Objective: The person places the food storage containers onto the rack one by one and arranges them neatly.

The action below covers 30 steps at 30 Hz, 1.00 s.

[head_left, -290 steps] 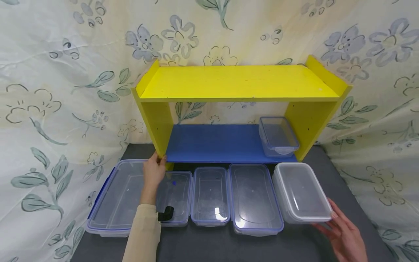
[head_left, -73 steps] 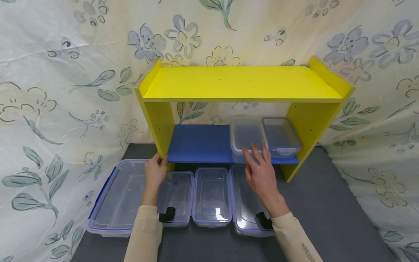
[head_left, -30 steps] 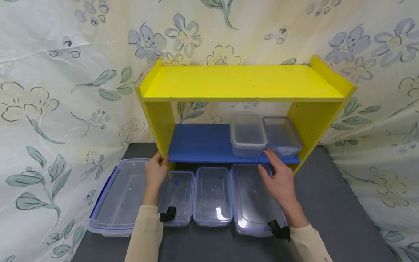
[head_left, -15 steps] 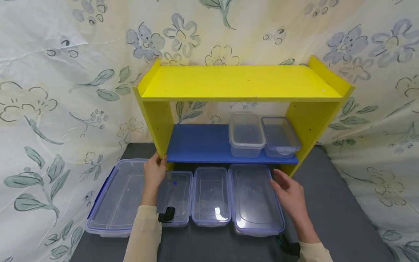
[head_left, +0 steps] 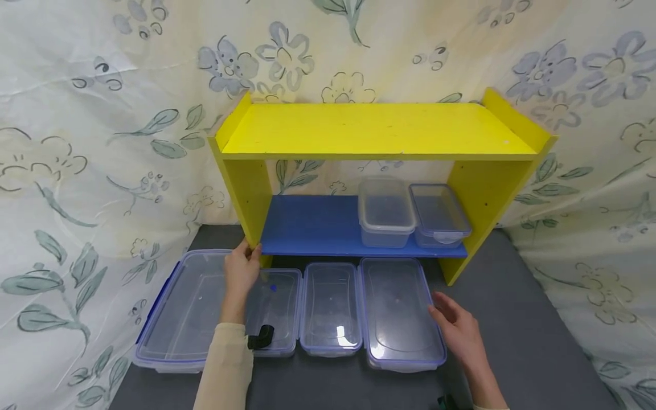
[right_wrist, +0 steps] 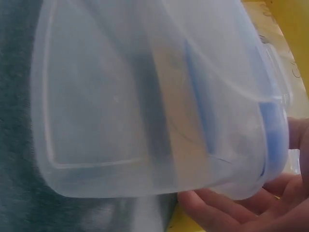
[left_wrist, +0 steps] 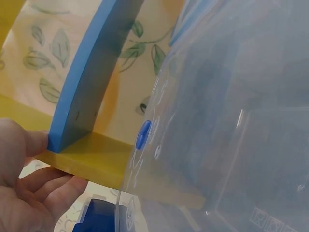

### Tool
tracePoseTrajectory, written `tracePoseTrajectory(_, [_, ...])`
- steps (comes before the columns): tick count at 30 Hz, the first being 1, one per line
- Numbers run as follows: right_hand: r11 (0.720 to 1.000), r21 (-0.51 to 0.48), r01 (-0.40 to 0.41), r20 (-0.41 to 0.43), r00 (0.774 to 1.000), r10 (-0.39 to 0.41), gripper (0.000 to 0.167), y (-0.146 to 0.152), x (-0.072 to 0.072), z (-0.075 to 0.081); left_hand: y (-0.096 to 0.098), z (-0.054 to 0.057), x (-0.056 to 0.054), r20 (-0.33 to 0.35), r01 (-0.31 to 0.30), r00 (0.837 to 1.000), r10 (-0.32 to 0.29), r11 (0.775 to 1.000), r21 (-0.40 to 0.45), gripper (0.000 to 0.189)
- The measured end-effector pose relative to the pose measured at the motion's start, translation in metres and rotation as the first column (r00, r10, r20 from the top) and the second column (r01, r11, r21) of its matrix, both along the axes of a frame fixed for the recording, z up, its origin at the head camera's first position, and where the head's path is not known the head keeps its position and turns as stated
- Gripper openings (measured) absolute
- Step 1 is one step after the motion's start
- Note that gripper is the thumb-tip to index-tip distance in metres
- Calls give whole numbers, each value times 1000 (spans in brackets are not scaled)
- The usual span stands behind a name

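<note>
My left hand (head_left: 241, 273) holds the lower front corner of the yellow shelf unit's left side (head_left: 246, 199); in the left wrist view its thumb lies at the blue board's end (left_wrist: 55, 140), fingers under the yellow panel. My right hand (head_left: 461, 327) is at the right edge of a large clear food container with a blue-rimmed lid (head_left: 400, 313), fingers loosely curved. The right wrist view shows fingertips (right_wrist: 190, 200) partly behind the container's wall. On the blue shelf (head_left: 312, 225) stand a white-lidded food container (head_left: 386, 213) and a blue-rimmed one (head_left: 441, 216).
Left of the large container, on the dark table (head_left: 359, 387), lie a medium container (head_left: 330, 307), a smaller one (head_left: 277, 313) partly behind my left forearm, and a wide one (head_left: 184, 307). A floral cloth (head_left: 102, 171) hangs behind the yellow unit.
The white-lidded container went from the table's right side onto the shelf, and my right hand let go of it. That hand has since come down to the large container's edge. My left hand stays put.
</note>
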State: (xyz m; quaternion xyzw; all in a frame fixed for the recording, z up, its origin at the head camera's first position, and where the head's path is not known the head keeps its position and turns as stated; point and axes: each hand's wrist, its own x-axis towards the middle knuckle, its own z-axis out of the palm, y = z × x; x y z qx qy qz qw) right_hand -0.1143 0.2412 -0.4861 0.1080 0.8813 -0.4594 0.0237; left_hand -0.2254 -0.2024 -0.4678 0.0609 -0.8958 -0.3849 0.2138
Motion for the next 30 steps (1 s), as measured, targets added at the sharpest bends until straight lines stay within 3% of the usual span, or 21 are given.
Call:
tracePoseTrajectory(5, [999,-42,13,62,998,-11,63,2,6,-7,1,-1,-1,-4,-6,1000,6,1000,-6,15])
tracePoseTrajectory(15, [995,-99,-9,31,999,13,62,3,15,-23,0,-2,-1,-20,-1,1000,1,1000,17,14])
tracePoseTrajectory(20, [989,-144,-26,74,997,37,68,4,20,-32,-1,-4,0,-16,-14,1000,15,1000,15,14])
tracePoseTrajectory(26, [941,-337,0,145,988,52,71,7,24,-41,0,-3,0,-9,-6,1000,6,1000,6,14])
tracePoseTrajectory(30, [913,-409,3,152,986,65,71,9,24,-42,1,-1,0,-6,-9,1000,9,1000,9,14])
